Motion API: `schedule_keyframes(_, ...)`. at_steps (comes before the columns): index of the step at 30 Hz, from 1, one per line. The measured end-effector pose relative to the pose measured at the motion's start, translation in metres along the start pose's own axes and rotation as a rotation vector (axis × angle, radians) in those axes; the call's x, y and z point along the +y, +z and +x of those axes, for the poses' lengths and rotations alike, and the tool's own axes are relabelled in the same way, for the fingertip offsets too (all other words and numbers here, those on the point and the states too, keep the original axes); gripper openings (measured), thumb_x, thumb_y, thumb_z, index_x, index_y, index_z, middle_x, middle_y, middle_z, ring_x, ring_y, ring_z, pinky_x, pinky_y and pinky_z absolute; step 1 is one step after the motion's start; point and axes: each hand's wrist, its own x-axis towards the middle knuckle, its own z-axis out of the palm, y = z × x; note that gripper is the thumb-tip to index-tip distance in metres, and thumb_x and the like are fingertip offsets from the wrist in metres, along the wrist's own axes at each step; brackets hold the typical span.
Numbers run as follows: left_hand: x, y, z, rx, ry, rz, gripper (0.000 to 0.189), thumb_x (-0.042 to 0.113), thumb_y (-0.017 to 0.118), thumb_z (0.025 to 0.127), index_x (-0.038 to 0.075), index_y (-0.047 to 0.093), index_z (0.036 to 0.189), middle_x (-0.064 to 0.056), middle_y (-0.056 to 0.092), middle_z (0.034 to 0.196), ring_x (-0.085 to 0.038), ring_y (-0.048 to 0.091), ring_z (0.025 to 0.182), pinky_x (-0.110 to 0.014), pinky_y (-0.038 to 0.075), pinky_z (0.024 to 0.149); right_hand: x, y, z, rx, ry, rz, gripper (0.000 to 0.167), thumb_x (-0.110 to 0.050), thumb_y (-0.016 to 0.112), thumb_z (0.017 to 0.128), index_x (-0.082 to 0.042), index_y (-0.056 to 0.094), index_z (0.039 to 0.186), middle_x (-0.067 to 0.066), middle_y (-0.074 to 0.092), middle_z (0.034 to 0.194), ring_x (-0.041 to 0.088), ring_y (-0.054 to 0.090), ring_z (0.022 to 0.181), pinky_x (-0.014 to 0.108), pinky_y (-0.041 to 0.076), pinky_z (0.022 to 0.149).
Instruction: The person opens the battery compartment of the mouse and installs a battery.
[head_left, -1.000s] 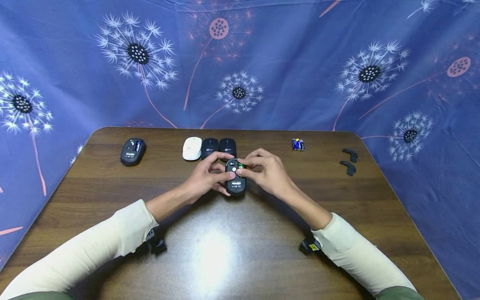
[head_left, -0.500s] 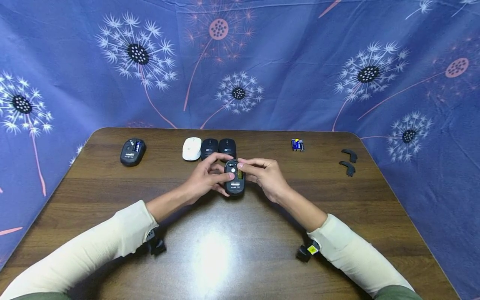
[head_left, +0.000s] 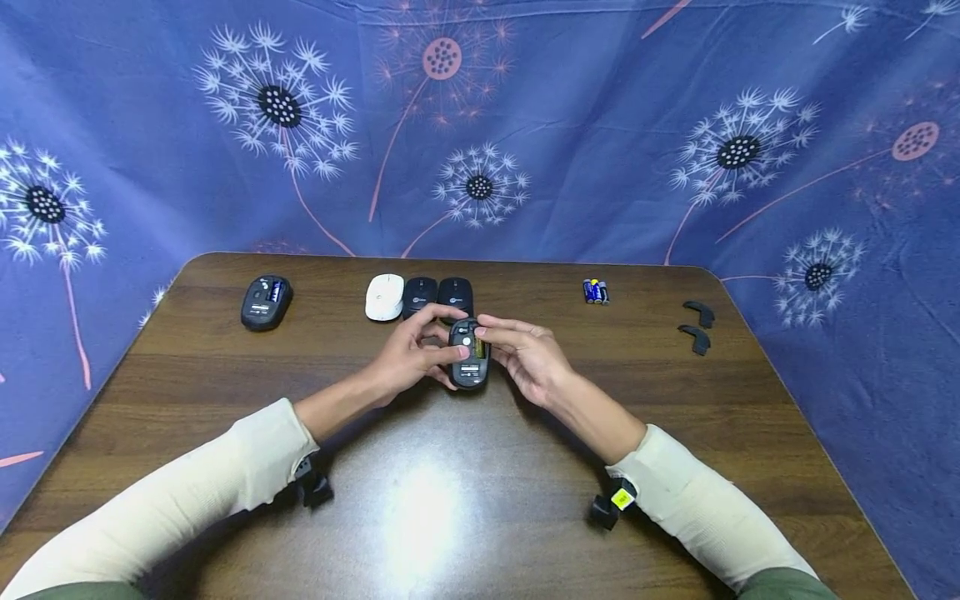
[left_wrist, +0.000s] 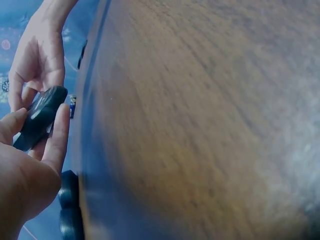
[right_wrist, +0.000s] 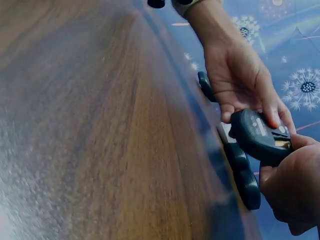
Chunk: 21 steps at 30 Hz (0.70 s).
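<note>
A black computer mouse (head_left: 469, 372) is held underside up above the middle of the table, its battery compartment uncovered. My left hand (head_left: 405, 358) grips it from the left, thumb on the underside and fingers around the far and near ends. A gold-coloured battery (right_wrist: 282, 144) lies in the compartment, partly covered. From the right, my right hand (head_left: 528, 354) pinches the mouse's edge; its thumb rests at the far end of the battery and its fingers go behind the mouse, partly hidden. In the left wrist view the mouse (left_wrist: 40, 117) appears side-on between both hands.
A white mouse (head_left: 385, 297) and two black mice (head_left: 420, 296) stand side by side behind the hands. At the far left lies an upturned mouse (head_left: 266, 303) with a blue battery inside. Several batteries (head_left: 596, 291) and two black curved covers (head_left: 697, 339) lie toward the right.
The green end of the battery, seen between my right fingers a second ago, is now down in the compartment. My right thumb has shifted up to its far end; the left hand stays put.
</note>
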Motion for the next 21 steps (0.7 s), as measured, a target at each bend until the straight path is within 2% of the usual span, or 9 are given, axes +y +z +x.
schedule_keyframes(2, 0.0016, -0.0001, -0.0001, -0.001, 0.004, -0.001, 0.059, -0.003, 0.075, 0.105, 0.004, 0.053, 0.159, -0.020, 0.071, 0.114, -0.027, 0.080, 0.087, -0.053, 0.074, 0.071, -0.0002, 0.0006, -0.0002, 0.008, -0.023, -0.001, 0.025, 0.009, 0.073, 0.103, -0.008, 0.086, 0.116, 0.001, 0.086, 0.107, 0.009, 0.081, 0.100, 0.024, 0.067, 0.098)
schedule_keyframes(4, 0.0023, -0.0002, -0.0008, -0.003, 0.003, -0.005, 0.059, -0.003, 0.075, 0.105, 0.004, 0.053, 0.159, -0.019, 0.071, 0.113, -0.027, 0.080, 0.087, -0.053, 0.074, 0.071, 0.0008, 0.0008, -0.0008, 0.009, -0.063, -0.030, 0.025, 0.008, 0.075, 0.102, -0.011, 0.089, 0.108, 0.001, 0.086, 0.107, 0.009, 0.081, 0.100, 0.024, 0.068, 0.097)
schedule_keyframes(7, 0.0021, -0.0005, -0.0019, -0.008, 0.003, -0.016, 0.061, -0.004, 0.074, 0.106, 0.002, 0.050, 0.161, -0.017, 0.070, 0.112, -0.026, 0.080, 0.087, -0.052, 0.074, 0.071, 0.0035, 0.0012, -0.0022, 0.019, -0.150, -0.100, 0.024, 0.007, 0.079, 0.100, -0.004, 0.086, 0.121, 0.003, 0.087, 0.109, 0.010, 0.082, 0.101, 0.025, 0.069, 0.097)
schedule_keyframes(11, 0.0025, -0.0012, -0.0032, -0.015, 0.004, -0.035, 0.062, -0.004, 0.072, 0.107, 0.000, 0.047, 0.163, -0.016, 0.069, 0.112, -0.025, 0.079, 0.088, -0.050, 0.074, 0.070, 0.0070, 0.0011, -0.0028, 0.023, -0.264, -0.198, 0.035, 0.004, 0.083, 0.099, 0.011, 0.076, 0.132, 0.004, 0.088, 0.112, 0.009, 0.082, 0.101, 0.026, 0.070, 0.095)
schedule_keyframes(16, 0.0051, -0.0029, -0.0044, -0.010, -0.003, -0.050, 0.061, -0.002, 0.072, 0.107, 0.003, 0.049, 0.163, -0.015, 0.069, 0.111, -0.025, 0.079, 0.083, -0.050, 0.074, 0.072, 0.0071, -0.0022, -0.0033, -0.009, -0.374, -0.386, 0.032, -0.007, 0.086, 0.101, 0.002, 0.081, 0.131, 0.007, 0.086, 0.124, 0.006, 0.080, 0.111, 0.024, 0.068, 0.098)
schedule_keyframes(18, 0.0055, -0.0045, -0.0047, -0.007, -0.007, -0.050, 0.060, -0.002, 0.072, 0.107, 0.005, 0.050, 0.163, -0.013, 0.070, 0.109, -0.025, 0.080, 0.083, -0.050, 0.074, 0.073, 0.0062, -0.0045, -0.0045, -0.043, -0.401, -0.477, 0.034, -0.011, 0.086, 0.102, -0.003, 0.081, 0.135, 0.011, 0.084, 0.132, 0.007, 0.079, 0.115, 0.023, 0.067, 0.099)
schedule_keyframes(21, 0.0064, -0.0078, -0.0054, 0.001, -0.011, -0.046, 0.060, -0.001, 0.071, 0.108, 0.007, 0.050, 0.163, -0.011, 0.069, 0.106, -0.024, 0.079, 0.082, -0.050, 0.074, 0.073, 0.0055, -0.0082, -0.0057, -0.122, -0.428, -0.587, 0.045, -0.010, 0.085, 0.102, -0.008, 0.077, 0.145, 0.017, 0.080, 0.140, 0.014, 0.081, 0.113, 0.022, 0.067, 0.096)
